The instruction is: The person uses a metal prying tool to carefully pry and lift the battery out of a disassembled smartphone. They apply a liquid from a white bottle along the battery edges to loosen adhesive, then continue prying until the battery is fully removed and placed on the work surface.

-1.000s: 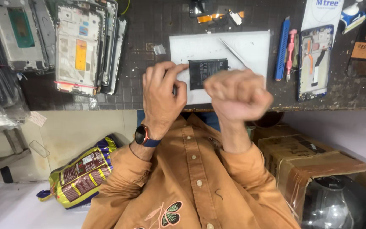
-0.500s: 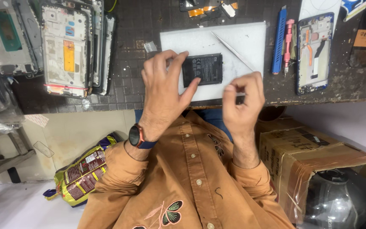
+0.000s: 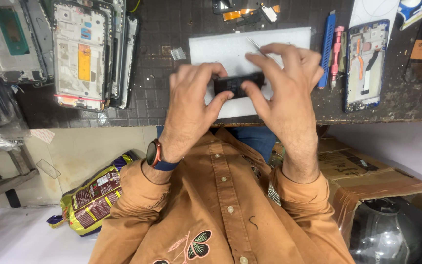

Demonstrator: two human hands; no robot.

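Both hands, left hand [image 3: 191, 100] and right hand [image 3: 284, 80], pinched the small black module [image 3: 235, 84] over the white mat [image 3: 230, 49], blue cutter [image 3: 327, 46] at 3 o'clock; judged mid-handling, next needing steady fingertip hold.

matt black part [image 3: 238, 84], white foam mat [image 3: 221, 49]

A phone repair workshop is shown. A dark gridded surface [image 3: 162, 98] is covered with stripped phone frames [image 3: 81, 51] stacked at its left end, and a blue opened phone chassis [image 3: 365, 63] lies near its right end. A blue cutter [image 3: 327, 49] and a pink screwdriver [image 3: 337, 56] are laid beside a white work mat [image 3: 230, 49]. Loose flex parts [image 3: 242, 12] are scattered along the far edge.
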